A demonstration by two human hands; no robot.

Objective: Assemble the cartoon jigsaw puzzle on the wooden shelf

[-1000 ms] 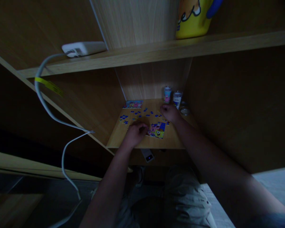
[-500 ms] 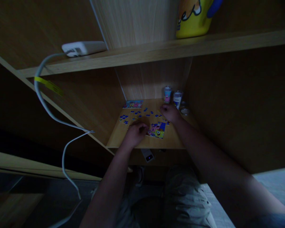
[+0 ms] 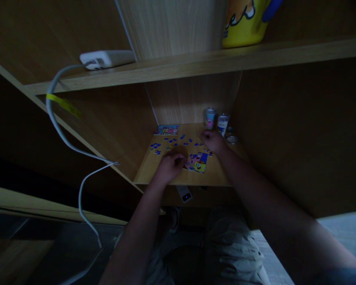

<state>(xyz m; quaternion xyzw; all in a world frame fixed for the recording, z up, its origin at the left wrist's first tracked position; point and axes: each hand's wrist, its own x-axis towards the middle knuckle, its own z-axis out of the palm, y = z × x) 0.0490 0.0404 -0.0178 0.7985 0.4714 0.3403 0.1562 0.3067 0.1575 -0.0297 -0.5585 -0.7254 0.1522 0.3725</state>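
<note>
A partly joined jigsaw puzzle [image 3: 198,162] with cartoon figures lies on the low wooden shelf board [image 3: 148,172]. My left hand [image 3: 171,164] is at its left edge, thumb and fingers pinched together. Whatever the pinch may hold is too small and dark to tell. Farther back and to the right, my right hand [image 3: 213,140] is closed above the board, in front of the printed containers; its fingertips' contents, if any, are hidden. Loose blue and yellow puzzle pieces [image 3: 155,147] lie scattered behind and beside the joined part. At the back left is a picture card [image 3: 167,130].
Two printed containers, one [image 3: 210,118] behind the other [image 3: 222,124], stand at the back right beside round lids [image 3: 232,139]. Overhead, an upper shelf [image 3: 178,67] carries a white device [image 3: 109,59] with a dangling cable [image 3: 59,130] and a yellow mug [image 3: 245,25]. Side panels flank the board.
</note>
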